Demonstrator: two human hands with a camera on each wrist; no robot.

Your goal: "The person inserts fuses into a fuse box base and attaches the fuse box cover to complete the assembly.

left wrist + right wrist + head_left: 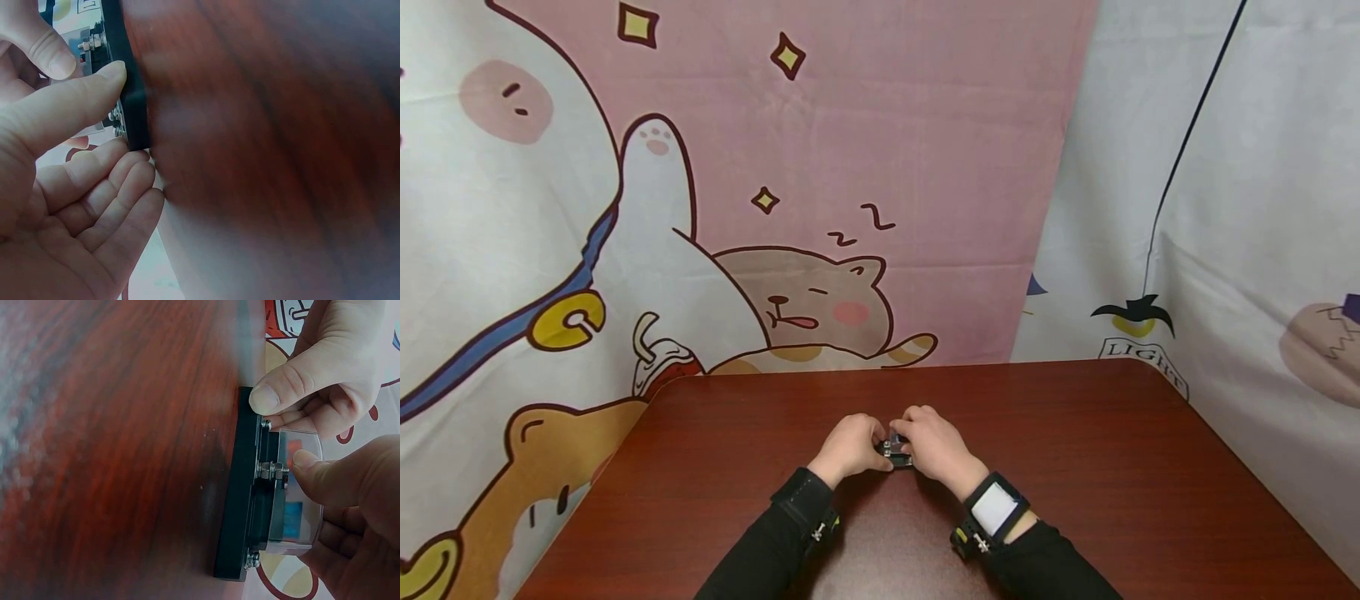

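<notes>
A small device [895,455] with a black base [234,512], metal screw terminals [270,470] and a clear plastic cover [306,540] sits on the table between both hands. Red and blue parts show through the cover in the right wrist view. My left hand [850,447] grips one end of the base, its thumb [75,106] on the edge and its fingers by the end. With thumb and fingers my right hand [936,446] pinches the clear cover from its sides. Some of the right fingers are hidden behind the cover.
Beneath the hands lies a dark red-brown wooden table [1075,467]. Its far edge meets a cloth backdrop [925,167] printed with cartoon animals. A strap with a white pad [995,508] circles the right wrist; black sleeves cover both forearms.
</notes>
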